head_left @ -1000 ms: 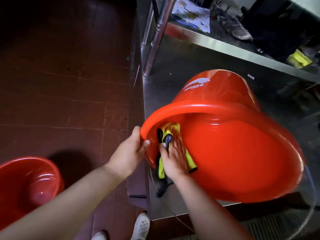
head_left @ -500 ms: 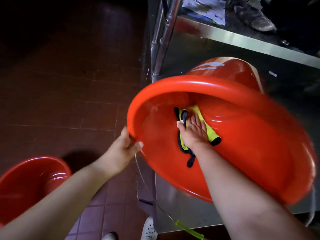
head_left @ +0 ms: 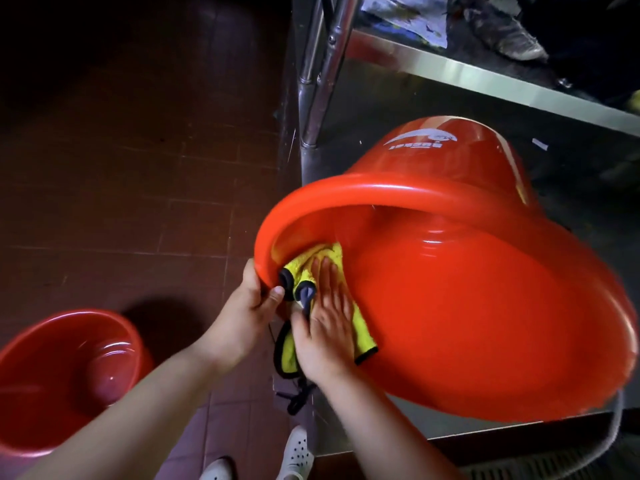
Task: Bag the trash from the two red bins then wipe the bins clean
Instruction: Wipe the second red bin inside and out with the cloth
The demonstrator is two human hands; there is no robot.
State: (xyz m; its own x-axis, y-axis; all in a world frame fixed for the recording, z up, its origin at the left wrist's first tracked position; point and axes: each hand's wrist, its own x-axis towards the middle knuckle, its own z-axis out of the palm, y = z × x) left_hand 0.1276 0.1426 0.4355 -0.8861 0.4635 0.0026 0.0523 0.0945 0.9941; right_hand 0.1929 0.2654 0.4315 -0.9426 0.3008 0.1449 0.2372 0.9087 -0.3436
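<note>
A large red bin (head_left: 485, 306) lies tipped on its side on a steel table, its mouth facing me. My left hand (head_left: 247, 306) grips its rim at the lower left, thumb inside. My right hand (head_left: 325, 323) presses flat, fingers straight, on a yellow cloth with dark edging (head_left: 322, 258) against the inner wall near the rim. A second red bin (head_left: 62, 375) stands upright on the floor at the lower left; I see nothing inside it.
The steel table (head_left: 398, 429) has a metal leg (head_left: 322, 81) at its back left and an upper shelf (head_left: 485, 81) with paper and a shoe. A dark tiled floor (head_left: 138, 168) spreads to the left. My white shoes (head_left: 294, 455) are below.
The bin has tipped back down and shifted. My right hand slid the cloth from the middle of the inner wall down to the left rim, close to my left hand.
</note>
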